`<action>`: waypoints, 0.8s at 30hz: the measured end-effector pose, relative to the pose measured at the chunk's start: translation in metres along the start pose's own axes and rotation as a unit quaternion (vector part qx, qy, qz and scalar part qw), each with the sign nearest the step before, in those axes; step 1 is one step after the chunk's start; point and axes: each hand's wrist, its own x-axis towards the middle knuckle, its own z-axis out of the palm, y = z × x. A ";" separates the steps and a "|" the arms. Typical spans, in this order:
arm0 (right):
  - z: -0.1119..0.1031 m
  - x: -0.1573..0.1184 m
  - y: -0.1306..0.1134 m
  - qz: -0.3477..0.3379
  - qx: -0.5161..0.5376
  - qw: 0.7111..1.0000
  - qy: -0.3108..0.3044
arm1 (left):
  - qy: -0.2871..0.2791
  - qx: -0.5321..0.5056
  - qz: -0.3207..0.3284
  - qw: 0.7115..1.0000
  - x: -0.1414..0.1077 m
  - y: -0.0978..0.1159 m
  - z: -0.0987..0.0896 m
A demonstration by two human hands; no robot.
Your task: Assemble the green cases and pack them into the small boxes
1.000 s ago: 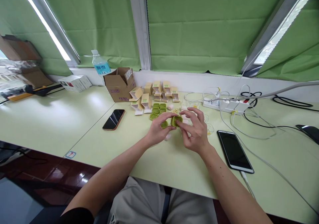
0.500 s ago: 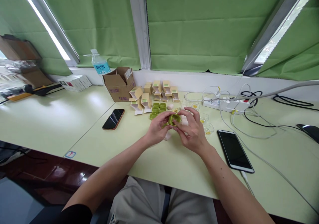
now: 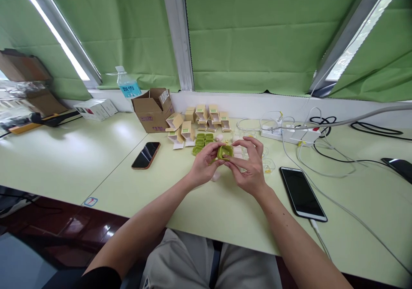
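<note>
Head view: green blinds [image 3: 257, 40] at twelve; the hours count from the middle of the work.
Bench: a pale top [image 3: 112, 177], crowded around the hands, so a dropped part would likely land among others.
Cardboard box: open-topped, at ten [image 3: 152, 115]; well apart, little threat.
White-edged phone: at four [image 3: 303, 192], cable attached; a right forearm swinging outward could catch that cable.
Hands: left [image 3: 203, 164] grasping the green cup from the left; right [image 3: 248, 164] pinching its near side, index fingertip over the mouth (what that fingertip touches is too small to tell). Uneven pressure between the two could twist the cup free.
Open cartons: grouped at eleven [image 3: 188, 129], some apparently stacked; a knock might topple them.
Green cup: held between both hands, mouth tilted up toward the camera [image 3: 225, 150]; pressing too hard inside could tip it or bend its wall.
Other green cups: packed close together at ten [image 3: 200, 142]; a stray left knuckle might shove them out of order.
Clear cup: between three and four [image 3: 268, 165], hard to see, therefore easily brushed by the right hand.
Pale rounded piece: at seven, just below the hands [image 3: 216, 176]; its shape suggests rolling if a wrist drops.
</note>
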 end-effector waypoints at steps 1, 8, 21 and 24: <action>0.000 0.000 0.000 0.005 0.001 1.000 -0.007 | 0.000 0.001 0.005 1.000 0.000 0.000 -0.001; -0.001 -0.002 0.005 -0.009 0.037 0.998 -0.058 | 0.006 0.049 0.026 0.998 -0.004 0.005 -0.005; 0.006 -0.010 -0.007 -0.063 -0.041 0.981 -0.179 | 0.165 0.085 0.033 0.982 0.014 -0.010 -0.026; 0.013 -0.016 -0.016 -0.107 -0.094 0.949 -0.282 | 0.168 0.088 0.046 0.981 0.015 -0.010 -0.028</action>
